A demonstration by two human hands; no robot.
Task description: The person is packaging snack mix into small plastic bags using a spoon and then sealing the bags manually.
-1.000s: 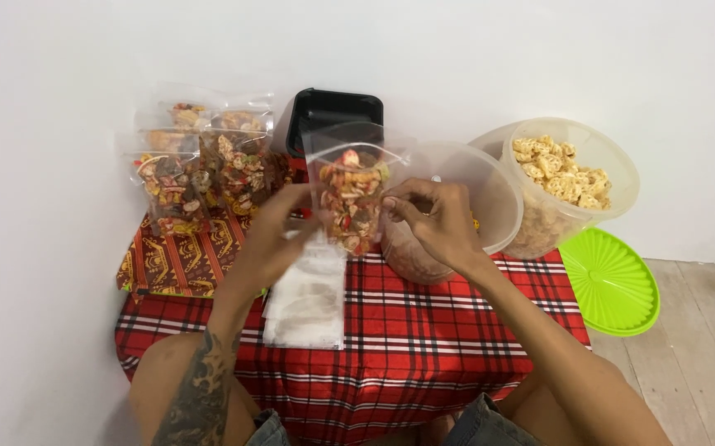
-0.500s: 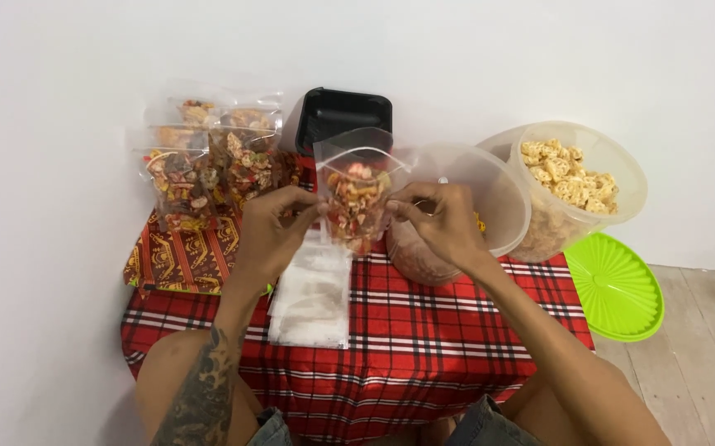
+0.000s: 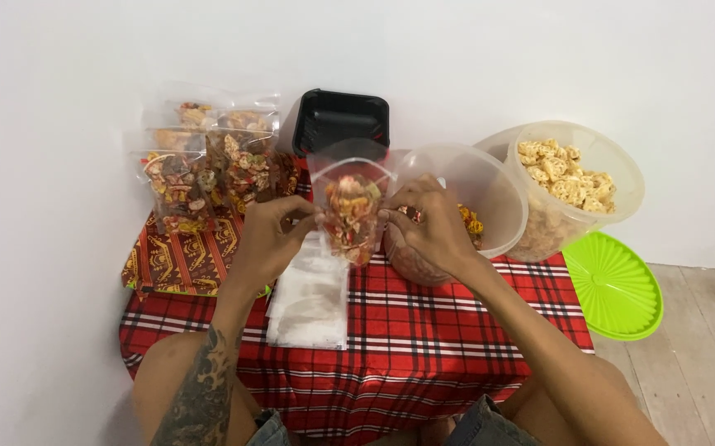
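A low table (image 3: 456,347) under a red plaid cloth carries everything, and beside it on the floor lies a bright green lid (image 3: 613,285). At the right back stand 2 clear tubs: the far tub (image 3: 601,169) heaped with pale crackers and a nearer tub (image 3: 477,186) with orange-red snack mix low inside. A black tray (image 3: 341,120) leans against the wall, with a stack of filled packets (image 3: 209,169) to its left, resting over a red patterned box (image 3: 180,260). A flat pile of empty clear bags (image 3: 312,293) lies just below the hands. The small clear bag (image 3: 351,206), part-filled with mix, is held upright above the table between both hands. The left hand (image 3: 262,239) has its fingers closed in a pinch on the bag's left edge, and the right hand (image 3: 428,227) pinches the right edge likewise. To do this well, I judge, keep the bag upright so nothing spills, hold the mouth level, and press the strip evenly from 1 side across.
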